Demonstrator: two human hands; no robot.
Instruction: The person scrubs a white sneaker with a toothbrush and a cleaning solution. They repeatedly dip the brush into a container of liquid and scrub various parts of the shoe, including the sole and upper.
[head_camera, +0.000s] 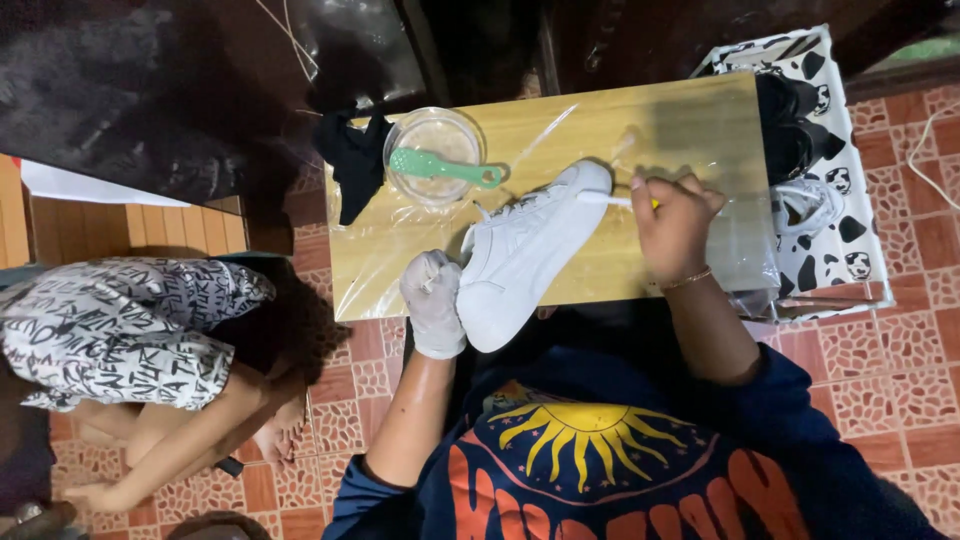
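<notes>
Fingers of our right hand (672, 222) were pinched around a thin white-handled brush with a yellow end (620, 201), its tip touching the toe of the white low-top leather sneaker (525, 250). Our left hand (433, 303), wrapped in a pale disposable glove, was closed around the sneaker's heel, steadying it. The sneaker lay on the plastic-covered light wooden tabletop (640, 125), near its front edge, heel slightly overhanging toward us. Its long axis ran diagonally, toe pointing up and right, away from us, heel down and left. We judged it light, fairly stiff in the sole but soft in the upper, likely slick where wet, so the heel counter seemed the soundest hold. Farther out, a green plastic brush (445, 167) rested across a clear round bowl (436, 135), beside a black crumpled cloth (355, 160). To our left, another person in a black-and-white patterned garment (120, 325) sat on the tiled floor.
</notes>
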